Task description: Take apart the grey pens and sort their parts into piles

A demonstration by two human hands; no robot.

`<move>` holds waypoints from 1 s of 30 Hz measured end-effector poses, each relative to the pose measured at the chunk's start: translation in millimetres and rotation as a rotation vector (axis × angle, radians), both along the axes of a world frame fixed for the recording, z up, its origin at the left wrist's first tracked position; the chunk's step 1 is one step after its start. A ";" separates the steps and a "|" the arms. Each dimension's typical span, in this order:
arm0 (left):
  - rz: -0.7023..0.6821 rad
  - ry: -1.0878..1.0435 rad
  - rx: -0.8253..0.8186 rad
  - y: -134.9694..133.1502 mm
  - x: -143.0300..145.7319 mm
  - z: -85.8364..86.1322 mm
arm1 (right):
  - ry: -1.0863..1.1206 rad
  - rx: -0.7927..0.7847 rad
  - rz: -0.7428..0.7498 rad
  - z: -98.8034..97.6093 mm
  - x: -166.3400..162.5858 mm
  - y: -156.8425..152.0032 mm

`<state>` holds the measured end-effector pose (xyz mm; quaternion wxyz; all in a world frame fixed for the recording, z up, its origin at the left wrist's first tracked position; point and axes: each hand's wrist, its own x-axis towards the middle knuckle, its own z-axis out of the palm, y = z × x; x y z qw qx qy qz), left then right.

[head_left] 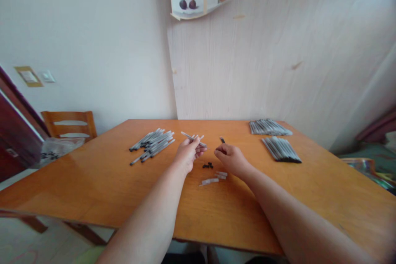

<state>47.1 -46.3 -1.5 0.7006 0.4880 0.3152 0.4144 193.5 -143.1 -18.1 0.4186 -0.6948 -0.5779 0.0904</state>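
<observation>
My left hand (186, 154) is closed around a few slim translucent pens (189, 137), which stick out past the fingers. One of them points its thin tip toward my right hand (232, 159). The right fingers are pinched on a small black pen cap (222, 140) that pokes up above them. A short gap separates the two hands. Below them, several small black plugs (208, 166) lie on the wooden table (148, 198). Closer to me are a few short clear plastic pieces (210, 181), whose exact kind I cannot make out.
Left of my hands lies a loose pile of pens (154, 143) with black ends. Two neat rows of pens (281, 149) rest at the right, one behind the other. A wooden chair (69, 121) holding a plastic bag (60, 148) stands beyond the table's left edge.
</observation>
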 end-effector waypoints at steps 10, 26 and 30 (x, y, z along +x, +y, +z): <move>-0.089 0.026 0.049 -9.2 2.9 0.9 | 0.063 0.032 0.015 6.0 -6.3 -3.4; 0.356 -0.123 -0.016 35.6 -16.6 5.9 | -0.190 -0.043 0.001 14.4 18.6 -9.8; 0.420 -0.108 -0.027 40.6 -21.9 6.3 | -0.230 -0.095 -0.125 18.7 28.2 -10.8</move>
